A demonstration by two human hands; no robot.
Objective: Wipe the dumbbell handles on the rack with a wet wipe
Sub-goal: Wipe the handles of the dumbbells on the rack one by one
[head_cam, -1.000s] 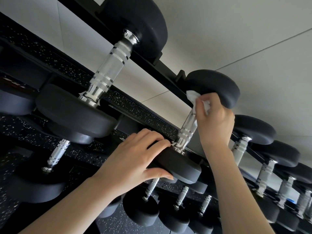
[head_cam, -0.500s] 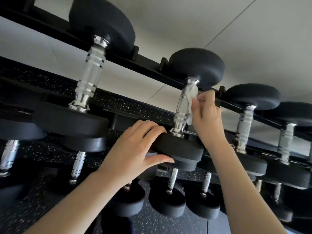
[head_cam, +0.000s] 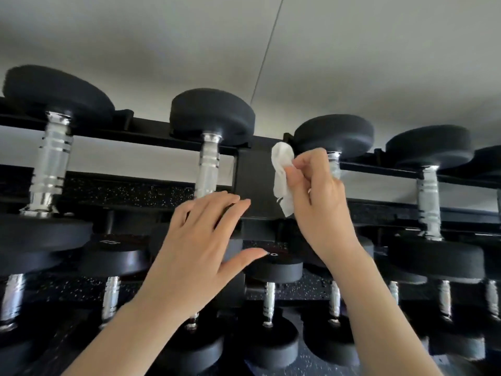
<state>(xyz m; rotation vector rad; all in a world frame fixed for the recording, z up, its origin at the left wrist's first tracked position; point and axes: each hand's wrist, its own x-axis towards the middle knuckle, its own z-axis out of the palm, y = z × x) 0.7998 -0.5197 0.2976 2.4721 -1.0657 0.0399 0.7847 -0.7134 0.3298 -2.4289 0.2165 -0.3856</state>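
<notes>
A black rack carries rows of black dumbbells with chrome handles. My right hand holds a crumpled white wet wipe between thumb and fingers, just left of the chrome handle of the third top-row dumbbell, which the hand partly hides. My left hand is spread with straight fingers over the lower head of the second top-row dumbbell, below its handle. Whether the wipe touches the third handle I cannot tell.
Further top-row dumbbell handles stand at the far left and right. A lower row of smaller dumbbells sits below my hands. A pale wall rises behind the rack.
The view shifted right along the rack. My right hand left the second dumbbell's handle and carried the wipe to the third one. My left hand's fingers straightened and loosened over the lower head.
</notes>
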